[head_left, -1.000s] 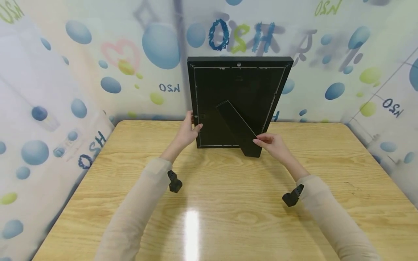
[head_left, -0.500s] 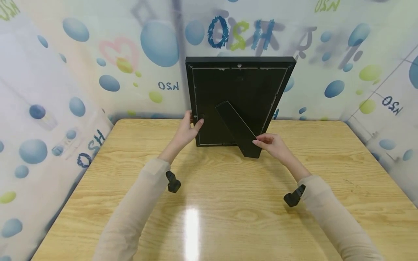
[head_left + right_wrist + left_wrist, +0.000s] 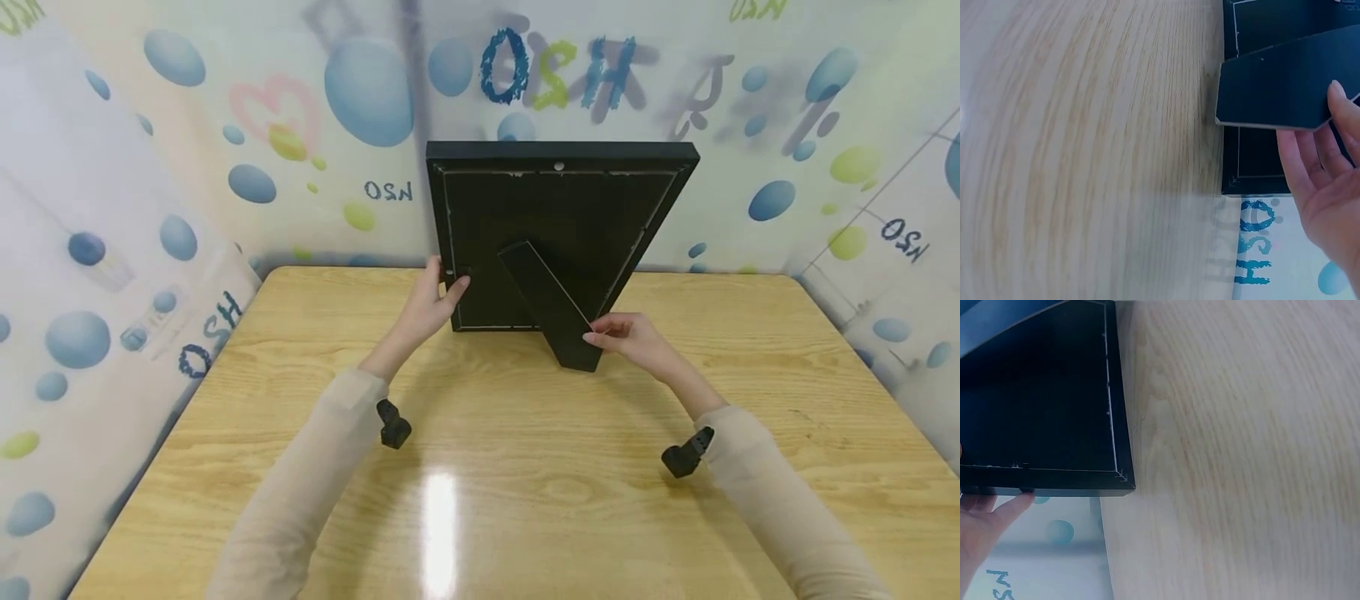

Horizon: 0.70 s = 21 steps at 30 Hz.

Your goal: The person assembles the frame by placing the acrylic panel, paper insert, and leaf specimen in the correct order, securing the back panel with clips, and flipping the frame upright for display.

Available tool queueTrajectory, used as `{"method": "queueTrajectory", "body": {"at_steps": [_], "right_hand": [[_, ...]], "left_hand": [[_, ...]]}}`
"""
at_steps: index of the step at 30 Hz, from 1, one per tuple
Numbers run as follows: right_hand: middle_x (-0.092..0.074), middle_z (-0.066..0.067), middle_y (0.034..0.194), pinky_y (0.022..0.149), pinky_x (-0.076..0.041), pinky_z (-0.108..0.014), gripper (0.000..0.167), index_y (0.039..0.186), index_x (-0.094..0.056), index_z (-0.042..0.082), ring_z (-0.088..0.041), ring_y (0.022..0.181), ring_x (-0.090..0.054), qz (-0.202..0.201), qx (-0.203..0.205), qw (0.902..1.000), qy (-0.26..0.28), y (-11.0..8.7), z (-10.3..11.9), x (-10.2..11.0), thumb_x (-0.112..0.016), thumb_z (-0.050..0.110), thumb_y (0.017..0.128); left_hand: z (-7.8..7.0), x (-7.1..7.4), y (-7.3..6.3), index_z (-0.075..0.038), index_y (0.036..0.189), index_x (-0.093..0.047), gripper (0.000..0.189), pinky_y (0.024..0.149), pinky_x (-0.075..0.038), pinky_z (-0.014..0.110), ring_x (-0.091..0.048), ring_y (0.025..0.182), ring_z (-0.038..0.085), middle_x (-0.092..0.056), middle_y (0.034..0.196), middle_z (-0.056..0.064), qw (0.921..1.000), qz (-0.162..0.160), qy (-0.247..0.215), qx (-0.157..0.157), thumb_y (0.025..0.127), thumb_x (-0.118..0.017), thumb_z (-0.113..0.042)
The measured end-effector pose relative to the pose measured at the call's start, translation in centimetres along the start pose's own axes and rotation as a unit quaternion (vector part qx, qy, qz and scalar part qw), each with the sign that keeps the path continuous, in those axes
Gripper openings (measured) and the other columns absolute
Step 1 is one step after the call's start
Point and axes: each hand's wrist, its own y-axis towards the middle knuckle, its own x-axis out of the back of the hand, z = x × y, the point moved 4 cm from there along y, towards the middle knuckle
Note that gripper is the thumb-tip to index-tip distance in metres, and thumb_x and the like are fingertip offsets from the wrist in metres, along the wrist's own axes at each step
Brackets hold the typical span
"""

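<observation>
A black picture frame stands on its lower edge at the back of the table, its back towards me, tilted. From its backing a black easel leg slants down to the right, swung out from the panel. My left hand grips the frame's left side, thumb on the back and fingers behind the edge. With thumb and fingers my right hand pinches the right edge of the leg near its lower end. In the right wrist view the leg stands off the backing, thumb on its outer face.
The wooden table stretches in front of the frame. Close behind it rises a wall covering printed with blue and green dots. Small black cameras are strapped to both sleeved wrists.
The frame's top has tipped towards me and looks larger in the head view. The leg's lower end has come slightly nearer. Both hands keep their hold.
</observation>
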Motion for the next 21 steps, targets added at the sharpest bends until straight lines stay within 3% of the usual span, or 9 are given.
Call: {"method": "queueTrajectory", "body": {"at_steps": [11,15,21], "right_hand": [[-0.066,-0.005,0.091,0.08,-0.055,-0.038,0.03,0.106,-0.06,-0.006,-0.007,0.079,-0.063,0.084,0.001,0.9957,0.038,-0.7,-0.8,-0.6,-0.062,0.017,0.087],[-0.066,0.002,0.089,0.081,-0.054,-0.04,0.028,0.104,-0.06,-0.005,-0.007,0.08,-0.063,0.093,0.006,0.9946,0.044,-0.8,-0.9,-0.8,-0.062,0.017,0.087],[-0.065,0.005,0.084,0.08,-0.054,-0.04,0.027,0.103,-0.059,-0.005,-0.007,0.079,-0.063,0.09,0.011,0.9951,0.04,-1.1,-0.9,-0.7,-0.06,0.017,0.088]], "left_hand": [[-0.3,-0.1,-1.3,-0.002,0.135,-0.03,0.047,0.107,-0.035,0.044,-0.04,0.128,0.032,-0.042,0.134,0.019,0.9997,0.014,0.0,-0.02,0.095,-0.048,-0.02],[-0.3,-0.2,-1.4,0.0,0.132,-0.033,0.043,0.107,-0.035,0.042,-0.043,0.126,0.031,-0.045,0.13,0.019,0.9992,0.008,-0.006,-0.038,0.094,-0.049,-0.015],[-0.2,-0.2,-1.4,-0.001,0.13,-0.035,0.042,0.107,-0.035,0.042,-0.042,0.127,0.031,-0.046,0.13,0.018,0.9994,0.009,0.002,-0.033,0.094,-0.049,-0.017]]}}
